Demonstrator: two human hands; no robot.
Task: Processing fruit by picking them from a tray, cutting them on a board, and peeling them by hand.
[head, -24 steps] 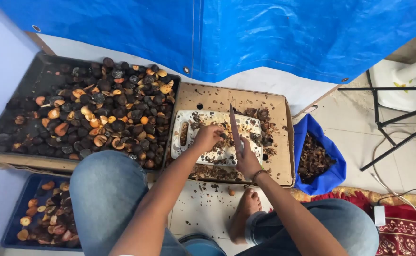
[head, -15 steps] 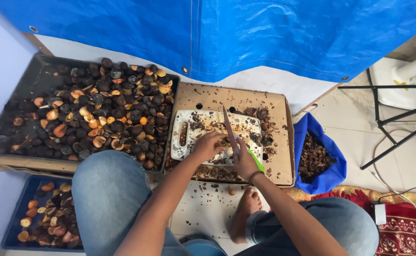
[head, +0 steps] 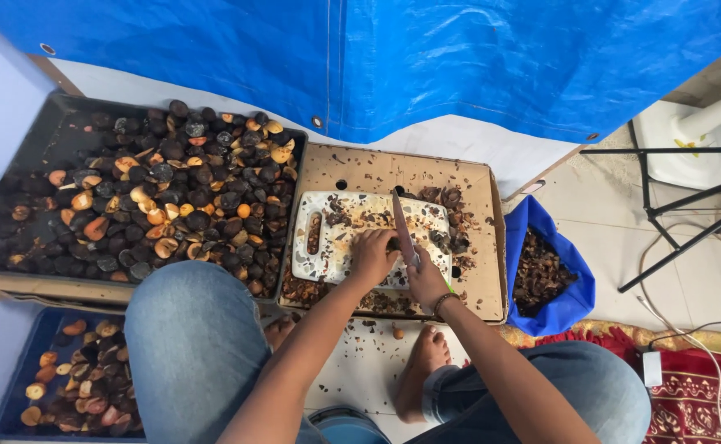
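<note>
A white cutting board (head: 340, 247) strewn with brown scraps lies in a flat cardboard tray (head: 480, 247). My left hand (head: 371, 256) presses a small dark fruit down on the board; the fruit is mostly hidden under my fingers. My right hand (head: 428, 279) grips a knife (head: 402, 227) by its green handle, blade pointing away from me and resting right beside my left fingers. Dark husk pieces (head: 444, 238) are piled at the board's right edge.
A large black tray (head: 15, 164) of dark and orange fruits sits to the left. A blue bin (head: 15, 386) with more fruits is at lower left. A blue bag (head: 570, 288) holds brown scraps on the right. My bare foot (head: 422, 370) rests below the cardboard. A black stand (head: 673, 222) stands far right.
The knife was raised and tilted above the board; now it has come down next to my left fingers. My left hand has stayed on the board.
</note>
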